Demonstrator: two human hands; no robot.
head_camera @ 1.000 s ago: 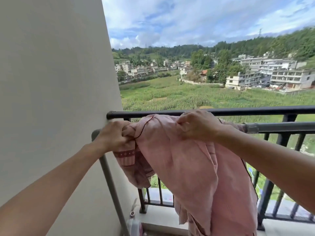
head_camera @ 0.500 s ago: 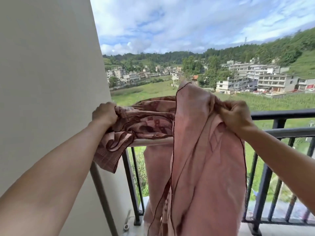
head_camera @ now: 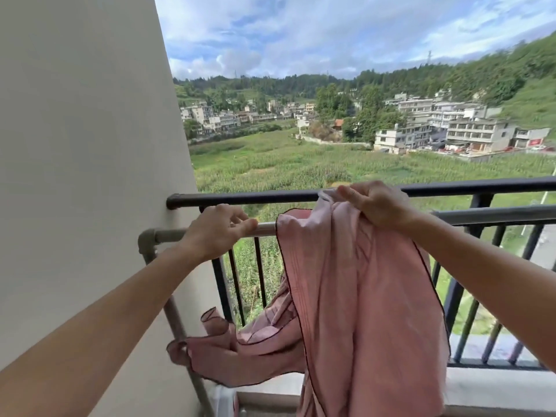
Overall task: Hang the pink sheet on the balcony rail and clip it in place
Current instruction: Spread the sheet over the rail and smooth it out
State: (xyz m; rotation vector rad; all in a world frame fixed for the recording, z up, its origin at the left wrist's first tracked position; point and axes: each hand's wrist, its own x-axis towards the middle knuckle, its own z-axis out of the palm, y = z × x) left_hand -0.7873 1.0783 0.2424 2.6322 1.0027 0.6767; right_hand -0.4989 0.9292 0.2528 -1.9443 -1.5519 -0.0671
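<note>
The pink sheet (head_camera: 355,296) with a dark edge hangs over the grey inner rail (head_camera: 168,234) and drapes down in front of the bars. My right hand (head_camera: 376,206) grips a bunch of the sheet at its top, just in front of the black top rail (head_camera: 240,197). My left hand (head_camera: 218,233) holds no cloth; its relaxed fingers rest over the grey rail, left of the sheet. A loose end of the sheet (head_camera: 228,353) swings out low to the left. No clip is in view.
A pale wall (head_camera: 84,164) stands close on the left, where both rails end. Black vertical bars (head_camera: 451,311) run below the rails. A grey upright pipe (head_camera: 177,323) drops along the wall. Fields and buildings lie far beyond.
My left hand has let go of the patterned end of the sheet, which dropped and swings low left. My right hand lowered its bunch of sheet to the rails.
</note>
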